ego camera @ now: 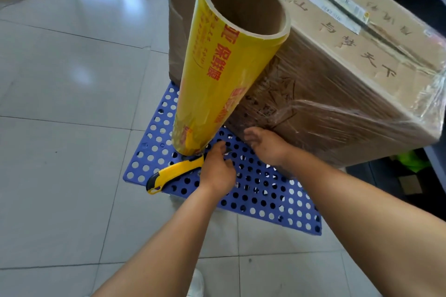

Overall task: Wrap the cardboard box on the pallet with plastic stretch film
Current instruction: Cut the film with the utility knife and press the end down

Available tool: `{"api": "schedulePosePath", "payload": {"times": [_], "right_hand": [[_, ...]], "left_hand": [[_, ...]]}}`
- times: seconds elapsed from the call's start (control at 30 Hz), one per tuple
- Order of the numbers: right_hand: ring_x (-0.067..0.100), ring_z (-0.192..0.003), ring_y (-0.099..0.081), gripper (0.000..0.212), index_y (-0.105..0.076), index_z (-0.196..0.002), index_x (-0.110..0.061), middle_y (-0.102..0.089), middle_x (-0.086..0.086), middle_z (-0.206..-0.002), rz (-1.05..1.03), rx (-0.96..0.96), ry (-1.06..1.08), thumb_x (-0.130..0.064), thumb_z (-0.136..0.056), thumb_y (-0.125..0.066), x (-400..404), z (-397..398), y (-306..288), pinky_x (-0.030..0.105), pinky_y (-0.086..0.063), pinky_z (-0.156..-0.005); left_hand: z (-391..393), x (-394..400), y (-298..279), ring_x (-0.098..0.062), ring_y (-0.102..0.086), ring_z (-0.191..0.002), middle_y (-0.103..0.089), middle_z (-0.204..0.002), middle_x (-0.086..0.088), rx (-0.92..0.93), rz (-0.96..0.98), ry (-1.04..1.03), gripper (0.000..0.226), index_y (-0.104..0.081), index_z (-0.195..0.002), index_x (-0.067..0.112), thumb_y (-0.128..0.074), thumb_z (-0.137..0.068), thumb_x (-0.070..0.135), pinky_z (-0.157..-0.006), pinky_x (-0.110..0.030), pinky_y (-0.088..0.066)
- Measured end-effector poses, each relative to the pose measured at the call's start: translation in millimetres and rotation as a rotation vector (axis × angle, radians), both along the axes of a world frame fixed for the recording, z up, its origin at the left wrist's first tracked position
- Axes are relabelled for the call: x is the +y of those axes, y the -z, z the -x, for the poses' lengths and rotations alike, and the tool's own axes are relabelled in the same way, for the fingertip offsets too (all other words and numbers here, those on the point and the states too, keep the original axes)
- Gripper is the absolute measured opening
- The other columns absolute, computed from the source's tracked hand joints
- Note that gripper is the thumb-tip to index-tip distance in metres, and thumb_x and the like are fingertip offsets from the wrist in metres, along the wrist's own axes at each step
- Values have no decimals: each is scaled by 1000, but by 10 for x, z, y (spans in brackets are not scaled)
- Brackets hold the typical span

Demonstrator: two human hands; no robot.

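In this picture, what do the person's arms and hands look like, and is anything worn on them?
Both forearms are bare as far up as the frame shows: no sleeves in view. The left hand and the right hand wear no gloves. No watch, ring or bracelet is visible on either.

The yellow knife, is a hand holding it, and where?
Yes. The left hand grips the yellow utility knife at its front, blade end. The right hand lies open by the film-wrapped cardboard box, gripping nothing visible.

I see bright daylight glaring off the glossy floor tiles (79, 72) at upper left, soft shadows, wide-angle bending at the edges
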State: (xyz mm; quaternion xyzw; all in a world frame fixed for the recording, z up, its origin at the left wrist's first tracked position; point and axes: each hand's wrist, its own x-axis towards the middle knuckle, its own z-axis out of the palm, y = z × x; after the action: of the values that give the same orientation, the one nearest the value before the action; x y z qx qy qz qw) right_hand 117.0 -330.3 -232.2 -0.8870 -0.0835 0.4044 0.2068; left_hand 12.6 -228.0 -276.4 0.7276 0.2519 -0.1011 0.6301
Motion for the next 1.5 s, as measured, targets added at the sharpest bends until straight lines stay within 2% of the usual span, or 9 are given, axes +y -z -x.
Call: {"api": "schedulePosePath", "payload": {"times": [0.2,0.43,0.57,0.73,0.9,1.03,1.2,1.33,1.5], "right_hand": [[19,-141,-32,52,-26,-149,-14,-33,3,-154,-161,-68,74,-5,-101,-40,181,38,-184,27,-34,-105],[19,-128,-49,37,-51,-136,-12,-52,4,-140,-34,-235,53,-18,-100,-44,-92,78,-867,26,-37,-99],[17,-119,-55,33,-59,-129,-14,-62,3,-129,-41,-415,52,-17,-98,-47,-64,86,-1367,22,-38,-94],[11,-112,-58,35,-55,-130,-13,-65,-1,-120,-279,-600,132,-12,-96,-48,-107,327,-1607,25,-44,-100],[17,-116,-56,34,-55,-130,-18,-60,1,-130,56,-422,105,-20,-98,-47,-289,459,-1452,24,-41,-91],[11,-96,-58,30,-62,-123,-15,-66,0,-118,-44,-705,207,-23,-97,-50,-364,470,-1651,23,-41,-82],[16,-100,-61,28,-67,-117,-17,-67,-2,-115,141,-592,121,-24,-96,-50,-563,528,-1716,26,-45,-85],[10,-93,-58,27,-65,-117,-16,-61,-9,-99,13,-791,206,-24,-95,-52,-568,658,-1721,21,-43,-81],[15,-119,-55,33,-54,-131,-17,-61,-4,-126,-37,-309,190,-14,-100,-43,-538,683,-1166,24,-39,-96]], "left_hand": [[31,-36,-106,-21,-45,-124,-41,-143,-6,8,-9,27,49,-28,-143,12,-42,-96,6,-88,-23,-39],[63,-2,-380,-21,-53,-113,-41,-143,-13,-30,-71,60,43,-32,-141,9,-38,-98,4,-79,-28,-42],[115,-23,-636,-31,-34,-136,-36,-148,-16,-67,-61,87,43,-32,-142,9,-34,-99,5,-106,-42,-34],[191,-29,-760,-31,-55,-116,-55,-130,-15,-70,-72,39,46,-40,-137,8,-45,-91,1,-94,-33,-45],[181,36,-773,-34,-51,-118,-49,-133,-10,4,57,87,47,-33,-141,13,-42,-96,4,-90,-43,-46],[186,59,-761,-28,-53,-113,-47,-133,-6,37,11,160,48,-28,-143,16,-40,-97,8,-87,-41,-46],[223,-1,-788,-26,-54,-109,-47,-133,-6,17,-46,204,47,-26,-143,16,-39,-99,12,-77,-33,-43],[211,-38,-814,-24,-53,-106,-47,-135,-6,18,-47,205,47,-26,-144,16,-38,-99,12,-76,-31,-42],[195,-53,-746,-19,-51,-97,-47,-135,-6,22,-40,167,47,-28,-143,17,-39,-98,11,-75,-31,-44]]}}
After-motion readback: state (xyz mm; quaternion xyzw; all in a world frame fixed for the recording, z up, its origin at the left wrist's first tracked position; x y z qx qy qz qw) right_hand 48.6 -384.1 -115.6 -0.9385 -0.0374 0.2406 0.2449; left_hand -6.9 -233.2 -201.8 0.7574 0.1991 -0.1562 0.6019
